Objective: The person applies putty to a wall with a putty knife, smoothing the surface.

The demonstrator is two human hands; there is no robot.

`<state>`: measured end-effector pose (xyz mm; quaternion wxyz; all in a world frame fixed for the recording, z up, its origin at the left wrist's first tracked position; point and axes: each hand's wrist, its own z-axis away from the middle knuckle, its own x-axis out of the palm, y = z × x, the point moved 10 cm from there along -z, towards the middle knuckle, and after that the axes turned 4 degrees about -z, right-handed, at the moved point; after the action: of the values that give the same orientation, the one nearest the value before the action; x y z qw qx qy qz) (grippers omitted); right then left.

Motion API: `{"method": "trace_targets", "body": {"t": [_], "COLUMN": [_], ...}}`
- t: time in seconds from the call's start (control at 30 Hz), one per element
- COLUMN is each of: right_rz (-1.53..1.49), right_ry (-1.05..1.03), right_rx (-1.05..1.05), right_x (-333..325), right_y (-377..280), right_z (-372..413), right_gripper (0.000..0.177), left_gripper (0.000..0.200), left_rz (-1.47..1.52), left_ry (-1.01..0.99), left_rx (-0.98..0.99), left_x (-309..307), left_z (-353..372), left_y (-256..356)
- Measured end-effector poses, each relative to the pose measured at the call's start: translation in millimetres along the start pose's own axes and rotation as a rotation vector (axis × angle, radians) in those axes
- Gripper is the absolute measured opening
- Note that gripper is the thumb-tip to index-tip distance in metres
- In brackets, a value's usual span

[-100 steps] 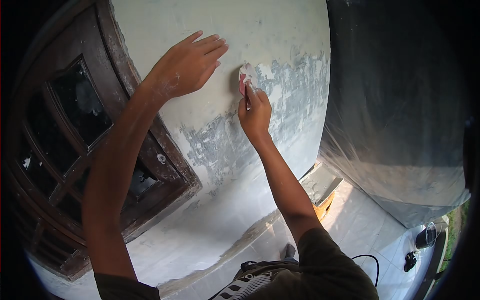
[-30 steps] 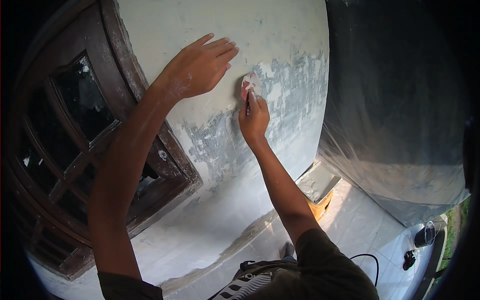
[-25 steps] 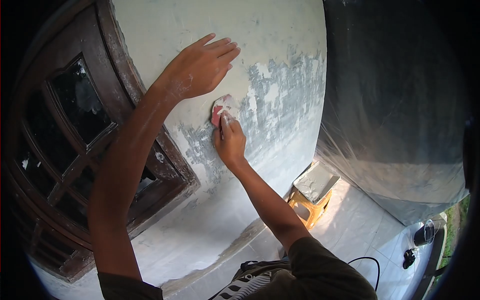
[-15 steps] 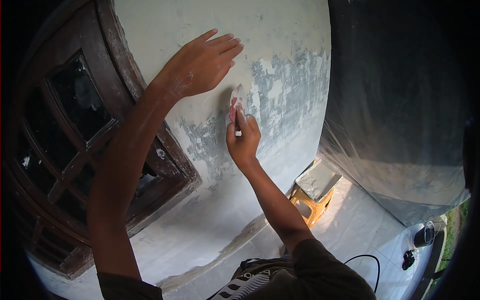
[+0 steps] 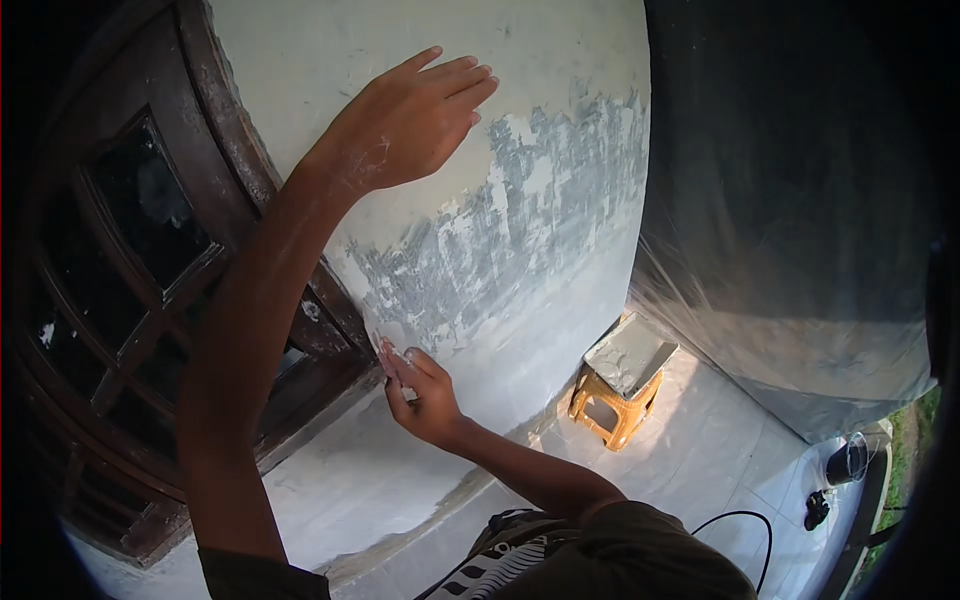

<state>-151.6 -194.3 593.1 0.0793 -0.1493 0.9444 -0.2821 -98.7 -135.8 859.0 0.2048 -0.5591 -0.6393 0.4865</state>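
Observation:
My left hand point(image 5: 415, 120) rests against the pale upper part of the wall point(image 5: 330, 40), its fingers stretched out and apart, with nothing in it. Lower down, beside the corner of the dark wooden window frame point(image 5: 335, 320), my right hand point(image 5: 425, 397) grips a small putty-smeared scraper point(image 5: 388, 358). The scraper is mostly hidden by the fingers and lies close to the wall. Between the two hands the wall has a patchy grey and white area point(image 5: 500, 240).
A tray with grey-white paste point(image 5: 628, 355) stands on a yellow stool point(image 5: 612, 408) at the wall's foot. A dark sheet point(image 5: 790, 250) hangs at the right. Near the floor's edge are a black bucket point(image 5: 847, 462) and a cable point(image 5: 768, 530).
My right hand has moved down and left with the scraper, from mid-wall to beside the window frame. More of the grey patch shows. My left hand has barely moved.

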Motion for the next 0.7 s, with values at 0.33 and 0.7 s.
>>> {"method": "trace_targets", "body": {"t": [0.33,0.7], "right_rz": [-0.779,-0.849], "right_ry": [0.418,0.587], "right_rx": [0.421,0.599], "right_x": [-174.1,-331.3], "right_y": [85.4,183.3], "right_z": [-42.1,-17.7], "right_gripper": [0.019,0.016], "left_gripper": [0.037,0.037], "left_rz": [0.175,0.445], "left_ry": [-0.055,-0.069], "left_rx": [-0.142,-0.227], "left_x": [51.2,144.4], "left_z": [-18.4,-120.2], "left_y": [15.6,120.2]}}
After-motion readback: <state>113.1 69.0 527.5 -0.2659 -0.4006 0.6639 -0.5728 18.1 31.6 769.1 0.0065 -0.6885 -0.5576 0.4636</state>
